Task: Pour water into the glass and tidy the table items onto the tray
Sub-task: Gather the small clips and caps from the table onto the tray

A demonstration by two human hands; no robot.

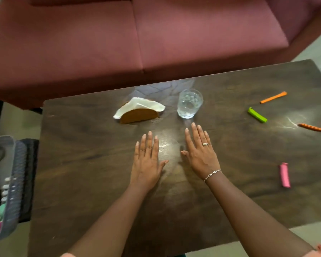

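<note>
Dark table, both hands flat, fingers straight

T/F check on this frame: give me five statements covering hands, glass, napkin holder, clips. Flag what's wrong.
1. The left hand and right hand lie flat, fingers straight, on the dark wooden table. True.
2. The right hand grips the clear patterned drinking glass. False: the glass stands free just beyond that hand, untouched.
3. The semicircular wooden napkin holder, holding white napkins, stands left of the glass. True.
4. The green plastic clip lies left of the napkin holder. False: it lies right of the glass.
5. The pink plastic clip touches the right hand. False: it lies well apart, further right.
</note>
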